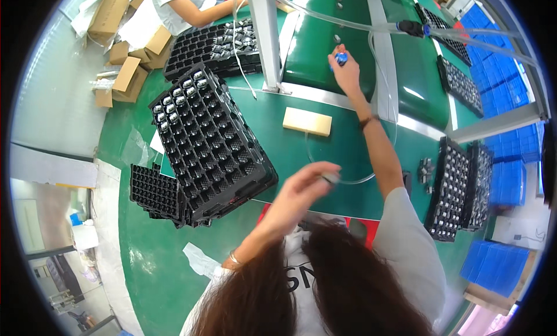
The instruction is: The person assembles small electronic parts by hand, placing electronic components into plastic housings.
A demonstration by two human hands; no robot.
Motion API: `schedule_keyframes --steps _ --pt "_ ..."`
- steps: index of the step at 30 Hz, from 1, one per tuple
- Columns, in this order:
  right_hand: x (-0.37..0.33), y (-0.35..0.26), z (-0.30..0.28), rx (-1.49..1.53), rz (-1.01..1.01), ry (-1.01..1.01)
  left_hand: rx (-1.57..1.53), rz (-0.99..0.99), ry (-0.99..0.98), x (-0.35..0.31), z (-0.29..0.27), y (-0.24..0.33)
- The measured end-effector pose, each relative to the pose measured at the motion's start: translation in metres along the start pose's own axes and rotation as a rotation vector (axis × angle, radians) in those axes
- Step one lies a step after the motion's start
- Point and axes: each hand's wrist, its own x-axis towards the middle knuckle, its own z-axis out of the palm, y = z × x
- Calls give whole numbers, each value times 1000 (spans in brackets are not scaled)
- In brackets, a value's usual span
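Note:
My right hand (347,73) is stretched forward over the green conveyor belt (307,51). Its fingers are closed round a small blue object (341,58), whose kind I cannot make out. Just beyond the fingertips lies a small silvery part (337,39) on the belt. Nearer to me, my left hand (304,191) is smeared by motion above the table edge. A small grey part (331,177) shows at its fingertips. To its left stands a stack of black compartment trays (232,176); the top one has silvery parts in its far-left pockets and many bare pockets.
A pale yellow foam block (307,122) lies on the green table, beside a looping clear tube (371,174). Filled black trays (448,191) and loose parts (426,169) sit at right. A metal post (267,40) rises ahead. Another person's arm (203,14) is at far left, near cardboard boxes (130,75).

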Motion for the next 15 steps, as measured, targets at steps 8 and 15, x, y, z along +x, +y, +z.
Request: schedule_keyframes --steps 8,15 --pt "45 22 30 -73 -39 -3 223 585 -708 -44 83 144" --pt "45 11 31 -188 68 -76 260 669 -624 -50 89 143"
